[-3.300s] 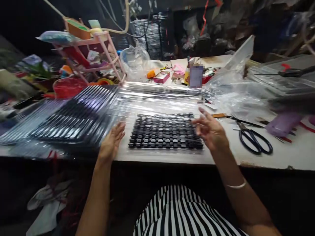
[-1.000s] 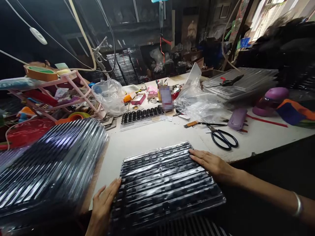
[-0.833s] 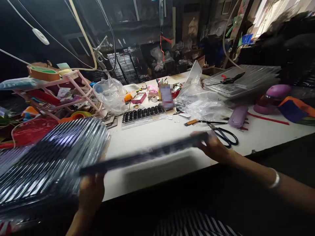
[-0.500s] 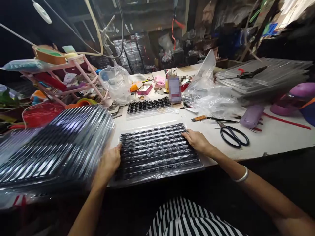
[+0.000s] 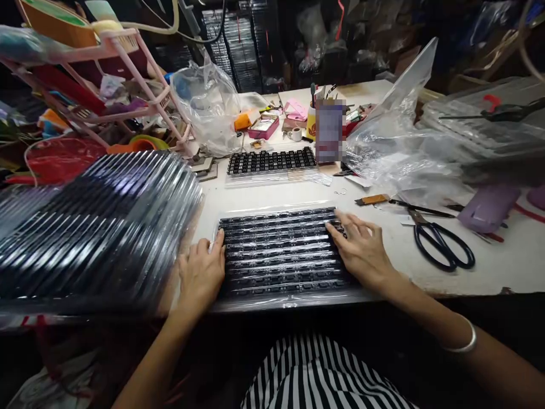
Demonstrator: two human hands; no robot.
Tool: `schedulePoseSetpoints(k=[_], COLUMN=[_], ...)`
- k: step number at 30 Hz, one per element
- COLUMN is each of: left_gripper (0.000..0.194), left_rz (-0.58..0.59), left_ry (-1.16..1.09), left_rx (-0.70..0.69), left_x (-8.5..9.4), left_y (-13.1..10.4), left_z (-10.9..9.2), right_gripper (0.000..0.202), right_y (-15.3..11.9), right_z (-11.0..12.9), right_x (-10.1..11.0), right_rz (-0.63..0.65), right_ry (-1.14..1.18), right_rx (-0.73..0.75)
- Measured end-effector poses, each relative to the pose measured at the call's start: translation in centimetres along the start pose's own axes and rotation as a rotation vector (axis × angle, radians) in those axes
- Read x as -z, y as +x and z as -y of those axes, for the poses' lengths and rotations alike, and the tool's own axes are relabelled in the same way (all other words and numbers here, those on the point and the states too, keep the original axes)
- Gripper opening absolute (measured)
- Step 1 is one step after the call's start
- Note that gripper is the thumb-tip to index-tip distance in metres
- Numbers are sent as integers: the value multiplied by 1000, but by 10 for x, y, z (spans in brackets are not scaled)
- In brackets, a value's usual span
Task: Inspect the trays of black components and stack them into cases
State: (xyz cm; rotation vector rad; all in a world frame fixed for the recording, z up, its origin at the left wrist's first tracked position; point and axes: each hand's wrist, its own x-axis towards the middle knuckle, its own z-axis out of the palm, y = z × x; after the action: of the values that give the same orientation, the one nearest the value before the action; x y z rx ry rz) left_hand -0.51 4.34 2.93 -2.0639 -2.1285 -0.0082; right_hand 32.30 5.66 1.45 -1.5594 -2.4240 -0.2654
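Dim workroom, dark at the back, with bundled trays standing against the far side. White tabletop (image 5: 272,193) runs left to right, its near edge worn at the right.

Ribbed clear tray with dark contents (image 5: 281,253) lies flat at the tabletop's near edge; cannot tell whether its near rim overhangs.

Left hand (image 5: 201,275): thumb on the tray's left edge, other fingers curled outside it; whether it grips, cannot tell. Right hand (image 5: 366,250): fingers parted, touching the far right corner, silver-coloured bangle further up the arm.

Room for moving: tight on the left, where a blurred stack of ribbed trays (image 5: 102,227) sits just beside the left hand. Far side, a white strip separates the tray from a second tray of black pieces (image 5: 270,163). Right side, more white surface before the black-handled scissors (image 5: 421,225); an orange cutter (image 5: 372,199) lies just beyond.

Further off: crumpled clear plastic (image 5: 409,159) far right, pink rack (image 5: 164,101) far left.
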Motion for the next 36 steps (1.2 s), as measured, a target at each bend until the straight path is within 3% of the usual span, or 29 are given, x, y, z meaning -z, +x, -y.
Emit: schedulePoseSetpoints(k=[3,7,11,19,23,29,33,36], left_gripper=[50,58,73,74,73,70,57,50], left_rz=[-51,32,18,9,1,-4,-21,31], left_ry=[-41,-149,-143,-134,-147,-179,-287,-449], left_rx=[-184,-351,-352,-337,-335,-322,-293,-294], left_x=[-5,-13,-11,-10,-12,-9,-10,-14], left_y=[8,14,14,13,12,12,20,20], left_z=[-13,-29,-34,-34,-33,-38,-35,-12], right_gripper=[54,52,51,57,52,66,69,62], right_y=[24,58,88,129,110,40,31,29], right_z=[8,21,28,34,37,46,49,41], right_x=[1,-8,-20,-31,-19,-1,-4,-3], right_rz=[131,176,155,156,157,174,207,186], right_ry=[30,157,296,339,328,259,238,237], right_rx=[246,386,341,278,283,409,439,389])
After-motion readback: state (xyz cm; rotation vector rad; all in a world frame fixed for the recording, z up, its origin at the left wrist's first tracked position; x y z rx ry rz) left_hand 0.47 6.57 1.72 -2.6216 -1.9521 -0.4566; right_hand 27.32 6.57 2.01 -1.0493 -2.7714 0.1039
